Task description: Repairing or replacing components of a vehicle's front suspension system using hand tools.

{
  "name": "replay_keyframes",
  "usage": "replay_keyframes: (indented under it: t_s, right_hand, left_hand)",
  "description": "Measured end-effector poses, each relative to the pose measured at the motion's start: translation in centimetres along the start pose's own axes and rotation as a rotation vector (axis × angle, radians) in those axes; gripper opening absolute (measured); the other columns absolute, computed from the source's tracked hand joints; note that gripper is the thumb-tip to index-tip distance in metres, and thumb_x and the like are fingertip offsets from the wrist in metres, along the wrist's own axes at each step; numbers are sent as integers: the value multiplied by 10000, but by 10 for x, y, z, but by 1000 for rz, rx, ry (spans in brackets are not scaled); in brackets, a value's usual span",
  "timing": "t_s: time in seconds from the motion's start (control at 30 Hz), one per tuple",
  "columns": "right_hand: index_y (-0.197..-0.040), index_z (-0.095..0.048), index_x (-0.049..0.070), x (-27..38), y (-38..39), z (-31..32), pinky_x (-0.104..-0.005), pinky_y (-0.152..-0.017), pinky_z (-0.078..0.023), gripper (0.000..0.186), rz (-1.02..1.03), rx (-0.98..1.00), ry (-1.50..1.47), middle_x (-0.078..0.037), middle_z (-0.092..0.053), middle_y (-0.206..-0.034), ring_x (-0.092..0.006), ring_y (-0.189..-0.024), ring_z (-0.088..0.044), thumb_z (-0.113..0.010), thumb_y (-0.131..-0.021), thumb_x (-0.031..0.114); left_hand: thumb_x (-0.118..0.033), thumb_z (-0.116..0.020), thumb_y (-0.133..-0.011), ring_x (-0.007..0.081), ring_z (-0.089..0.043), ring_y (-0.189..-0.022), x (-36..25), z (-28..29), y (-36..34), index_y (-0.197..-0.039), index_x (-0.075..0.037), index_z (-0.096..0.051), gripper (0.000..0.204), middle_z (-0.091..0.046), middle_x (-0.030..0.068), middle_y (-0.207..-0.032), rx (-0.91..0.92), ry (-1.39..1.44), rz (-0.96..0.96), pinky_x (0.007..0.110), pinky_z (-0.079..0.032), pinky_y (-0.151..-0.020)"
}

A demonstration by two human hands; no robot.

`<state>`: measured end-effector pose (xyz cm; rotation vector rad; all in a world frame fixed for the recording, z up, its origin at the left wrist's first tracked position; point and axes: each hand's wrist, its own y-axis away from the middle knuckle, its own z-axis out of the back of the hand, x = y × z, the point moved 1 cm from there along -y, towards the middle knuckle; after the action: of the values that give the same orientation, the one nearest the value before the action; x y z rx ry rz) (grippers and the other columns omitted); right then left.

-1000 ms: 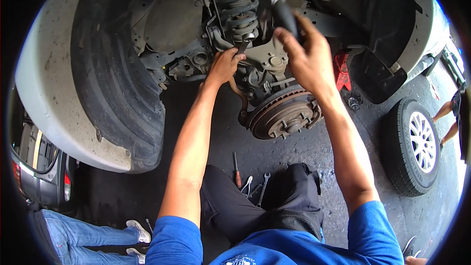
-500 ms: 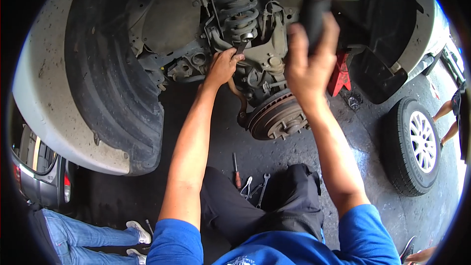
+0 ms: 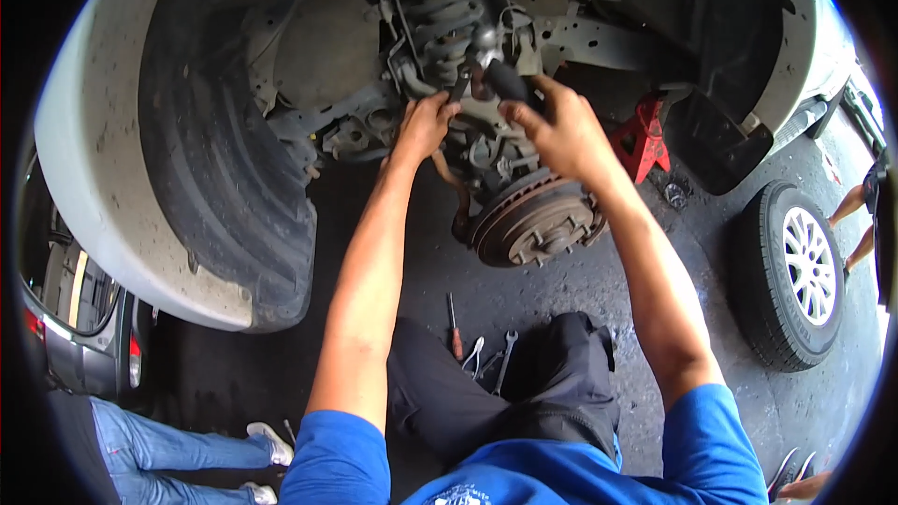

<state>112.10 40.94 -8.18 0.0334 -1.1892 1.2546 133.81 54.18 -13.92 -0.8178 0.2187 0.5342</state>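
Observation:
My right hand [image 3: 568, 129] is closed around the black grip of a ball-peen hammer [image 3: 508, 82]. The shiny hammer head is down by the foot of the coil spring [image 3: 451, 2], beside the tool in my other hand. My left hand [image 3: 426, 126] pinches a short dark bar-shaped tool [image 3: 460, 87], pointing up at the suspension joint under the spring. Its exact kind and its far end are hard to make out behind the hammer head. Below both hands sits the rusty brake disc and hub [image 3: 538, 229] with its bare wheel studs.
A red jack stand [image 3: 644, 138] stands right of the hub. The removed wheel [image 3: 795, 276] is upright on the floor at right. A screwdriver [image 3: 455, 327], pliers [image 3: 474, 355] and a wrench [image 3: 506, 363] lie between my legs. Other people's legs show at both sides.
My right hand has swung the hammer down and left, from raised at the upper right to beside the tool in my left hand. My left hand has stayed nearly in place.

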Motion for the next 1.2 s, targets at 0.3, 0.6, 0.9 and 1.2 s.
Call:
replay_keyframes:
  t_s: [0.3,0.6,0.9,1.2]
  right_hand:
    - [-1223,-549,-3,26,-7,7,-422,-692,-532,446,143,-439,-244,-267,-692,-852,-409,-822,-705,-668,-917,299]
    - [-1190,-543,-25,46,-2,41,-385,-640,-531,418,196,-528,-211,-209,-676,-743,-341,-702,-710,-664,-926,276]
    - [-1170,-549,-27,-2,-16,15,-451,-742,-523,486,-140,-69,-112,-263,-680,-799,-415,-812,-694,-678,-890,350]
    - [-1104,-528,-11,-33,-74,-43,-510,-779,-527,511,-7,-20,279,-263,-690,-894,-443,-867,-678,-710,-863,401]
  left_hand:
    - [-236,-623,-943,429,-637,-878,-1,-13,8,-1021,14,-668,266,-670,238,-883,-4,-15,-64,446,-483,-762]
    - [-236,-646,-929,418,-648,-824,1,-11,5,-1021,39,-669,291,-663,236,-831,-21,8,-151,445,-496,-733]
    - [-158,-682,-894,388,-648,-928,0,-17,10,-999,45,-685,228,-673,189,-981,39,62,-107,409,-498,-809]
    - [-237,-746,-847,333,-682,-923,-11,-8,-1,-1062,10,-717,330,-703,198,-1016,134,-35,49,385,-508,-814]
